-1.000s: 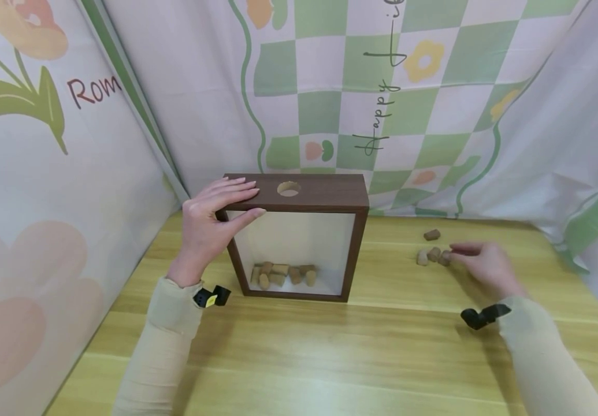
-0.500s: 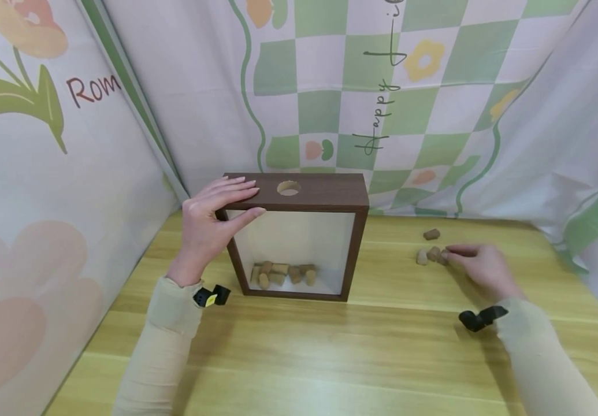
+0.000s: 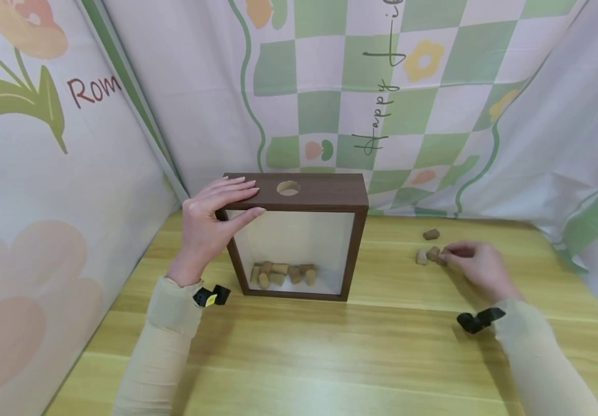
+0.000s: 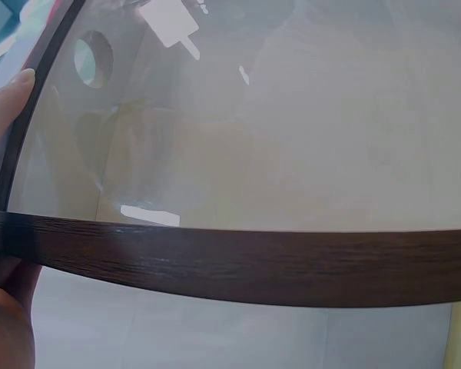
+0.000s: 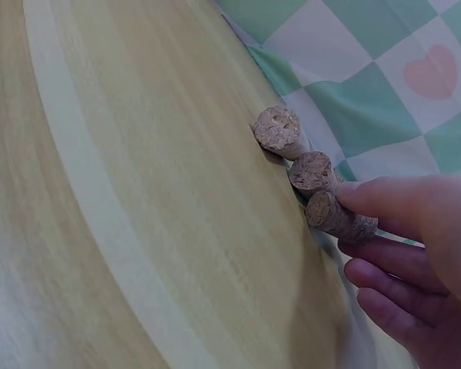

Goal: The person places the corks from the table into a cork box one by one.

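Observation:
In the head view a dark brown wooden shadow box (image 3: 325,192) with a clear front stands upright, a round hole in its top. Several wine corks (image 3: 279,268) lie at the bottom inside it. My left hand (image 3: 212,222) holds its top left corner, fingers over the top and thumb at the front edge; the left wrist view shows the thumb (image 4: 9,104) by the dark frame. On the right, my right hand (image 3: 481,267) pinches a cork (image 5: 332,214) between thumb and fingers. Against it sits a second cork (image 5: 313,171), and a paler cork (image 5: 278,131) stands beyond that.
Another cork (image 3: 431,234) lies on its side behind the small row. The wooden table (image 3: 299,358) runs back to a checked green and white cloth (image 3: 325,115). A printed cloth wall (image 3: 70,190) rises along the left.
My right hand has shifted slightly left, its thumb and fingers closing on the nearest cork, which has moved a little left against its neighbour. The left hand and the box stay put.

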Available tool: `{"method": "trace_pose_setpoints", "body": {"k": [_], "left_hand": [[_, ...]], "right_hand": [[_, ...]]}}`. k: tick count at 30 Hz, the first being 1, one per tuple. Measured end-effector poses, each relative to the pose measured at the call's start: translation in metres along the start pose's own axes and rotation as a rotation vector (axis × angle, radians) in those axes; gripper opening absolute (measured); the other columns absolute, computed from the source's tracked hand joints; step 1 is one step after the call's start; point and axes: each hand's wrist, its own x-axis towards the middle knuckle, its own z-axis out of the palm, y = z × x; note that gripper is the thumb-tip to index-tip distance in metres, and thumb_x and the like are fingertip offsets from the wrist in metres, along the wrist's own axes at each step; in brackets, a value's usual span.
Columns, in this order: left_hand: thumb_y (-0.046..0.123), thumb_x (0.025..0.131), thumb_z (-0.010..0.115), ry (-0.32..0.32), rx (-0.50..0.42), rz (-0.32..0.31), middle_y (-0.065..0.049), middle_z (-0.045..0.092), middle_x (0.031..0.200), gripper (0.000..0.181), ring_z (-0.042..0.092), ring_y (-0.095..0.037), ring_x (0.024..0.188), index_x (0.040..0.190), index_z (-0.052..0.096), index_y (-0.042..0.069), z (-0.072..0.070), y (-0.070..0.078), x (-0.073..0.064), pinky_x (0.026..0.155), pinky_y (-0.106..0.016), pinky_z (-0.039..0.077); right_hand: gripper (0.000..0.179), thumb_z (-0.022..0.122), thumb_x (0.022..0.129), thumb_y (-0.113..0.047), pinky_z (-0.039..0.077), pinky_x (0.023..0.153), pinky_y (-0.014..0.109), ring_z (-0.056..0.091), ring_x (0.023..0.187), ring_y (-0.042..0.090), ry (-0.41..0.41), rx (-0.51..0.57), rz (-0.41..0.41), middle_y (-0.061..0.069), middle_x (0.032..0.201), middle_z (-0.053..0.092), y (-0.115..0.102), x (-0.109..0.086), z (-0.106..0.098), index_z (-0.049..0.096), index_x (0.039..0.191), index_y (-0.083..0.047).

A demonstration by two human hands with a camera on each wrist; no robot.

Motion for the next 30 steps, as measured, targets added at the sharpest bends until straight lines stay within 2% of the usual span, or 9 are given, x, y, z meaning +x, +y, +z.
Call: {"method": "trace_pose_setpoints", "body": {"k": [6,15,17,19,22,27,28,30], "left_hand": [[0.008,0.076,0.091,-0.004,0.001,-0.005,-0.006,0.075,0.114,0.037,0.068,-0.027,0.113,0.111,0.08,0.005,0.0,-0.001,0.0,0.109,-0.041,0.045],[0.008,0.075,0.092,-0.002,0.001,-0.005,-0.005,0.074,0.114,0.038,0.068,-0.025,0.113,0.111,0.08,0.005,0.0,0.001,0.0,0.109,-0.041,0.045],[0.01,0.075,0.092,-0.003,0.002,-0.006,-0.005,0.074,0.115,0.038,0.068,-0.025,0.114,0.111,0.08,0.005,0.0,0.001,0.0,0.109,-0.041,0.045],[0.009,0.075,0.092,-0.003,0.002,-0.008,-0.005,0.074,0.114,0.038,0.068,-0.025,0.114,0.111,0.08,0.005,0.0,0.001,0.0,0.109,-0.042,0.045],[0.009,0.075,0.092,-0.002,0.001,-0.007,-0.006,0.074,0.114,0.038,0.068,-0.026,0.113,0.11,0.08,0.005,0.0,0.001,0.0,0.109,-0.041,0.045],[0.01,0.076,0.092,-0.006,0.008,-0.008,-0.006,0.074,0.114,0.037,0.068,-0.026,0.113,0.111,0.08,0.005,-0.001,0.001,0.0,0.109,-0.041,0.045],[0.01,0.076,0.092,-0.006,0.007,-0.008,-0.006,0.074,0.114,0.037,0.068,-0.026,0.113,0.111,0.08,0.005,-0.001,0.001,0.0,0.109,-0.041,0.045],[0.009,0.076,0.091,0.0,0.0,-0.008,-0.006,0.075,0.113,0.037,0.068,-0.026,0.113,0.111,0.08,0.005,0.0,0.0,0.0,0.109,-0.041,0.045]], "right_hand": [[0.065,0.066,0.098,-0.05,0.032,0.102,0.075,0.044,0.128,0.056,-0.028,0.023,0.052,0.032,0.133,0.058,-0.001,-0.003,-0.001,0.061,0.134,0.004],[0.064,0.068,0.095,-0.054,0.041,0.098,0.068,0.052,0.121,0.05,0.039,0.02,0.076,0.029,0.128,0.063,0.003,-0.006,-0.002,0.067,0.127,0.001],[0.064,0.069,0.094,-0.056,0.046,0.097,0.059,0.055,0.119,0.045,0.057,0.031,0.087,0.026,0.126,0.065,0.001,-0.007,-0.004,0.068,0.127,-0.001],[0.064,0.069,0.093,-0.057,0.049,0.094,0.043,0.057,0.117,0.039,0.073,0.039,0.088,0.022,0.124,0.068,-0.003,-0.008,-0.007,0.069,0.127,-0.003],[0.063,0.069,0.093,-0.057,0.048,0.084,0.024,0.06,0.114,0.033,0.098,0.029,0.078,0.017,0.122,0.07,-0.013,-0.007,-0.013,0.07,0.128,-0.005],[0.06,0.071,0.092,-0.055,0.05,0.082,0.023,0.062,0.106,0.02,0.14,0.016,0.044,0.015,0.122,0.07,-0.039,-0.002,-0.022,0.071,0.126,-0.005],[0.06,0.071,0.092,-0.055,0.051,0.084,0.027,0.062,0.107,0.019,0.152,0.018,0.035,0.015,0.123,0.07,-0.045,-0.002,-0.024,0.071,0.126,-0.005],[0.061,0.072,0.09,-0.058,0.049,0.08,0.022,0.062,0.104,0.016,0.182,0.01,0.018,0.013,0.122,0.07,-0.06,-0.001,-0.028,0.073,0.125,-0.008]]}}
